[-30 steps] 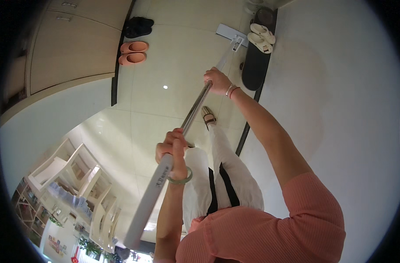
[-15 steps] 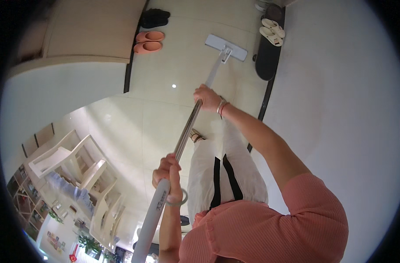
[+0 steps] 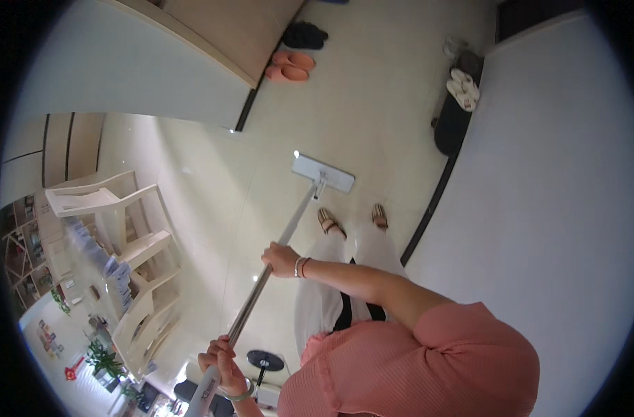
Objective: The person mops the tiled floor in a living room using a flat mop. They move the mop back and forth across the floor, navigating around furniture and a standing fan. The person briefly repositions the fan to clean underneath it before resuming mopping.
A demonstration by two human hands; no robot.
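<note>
Mop (image 3: 251, 301) slants across the floor (image 3: 393, 132), from lower L of view up to its flat head (image 3: 323, 173) nr centre. Head's pale grey, approx. rectangular, lying on the tiles just ahead of the L shoe (image 3: 331, 223), w/ a small joint (image 3: 319, 185) linking it to the pole (image 3: 242, 322). Pole's shiny metal mid-length; a pale sleeve (image 3: 204, 396) covers the upper part & runs to the lower edge.

L hand (image 3: 223, 363): grip wrapped round the pole by the sleeve, fingers curled over; green bangle (image 3: 240, 393) at that wrist. R hand (image 3: 282, 259): grip also clasped round the pole, further down twd the head; silver & red bands (image 3: 303, 267) at that wrist. R forearm passes over white trousers (image 3: 317, 306); top (image 3: 400, 368) is pink, ribbed.

R shoe (image 3: 379, 216) sits beside the L one, apart from it. Orange slippers (image 3: 289, 67) & dark shoes (image 3: 304, 35) lie next to each other along the cabinet (image 3: 240, 35), upper mid. Opp., by the white wall (image 3: 539, 181): dark skateboard (image 3: 452, 132) w/ cream clogs (image 3: 463, 89) at its far part. Far L, well apart from the mop: pale chairs (image 3: 146, 249), plant (image 3: 103, 360). Lower mid, nr L hand in view, a round black disc (image 3: 265, 359) on a stem; can't tell what it is.
</note>
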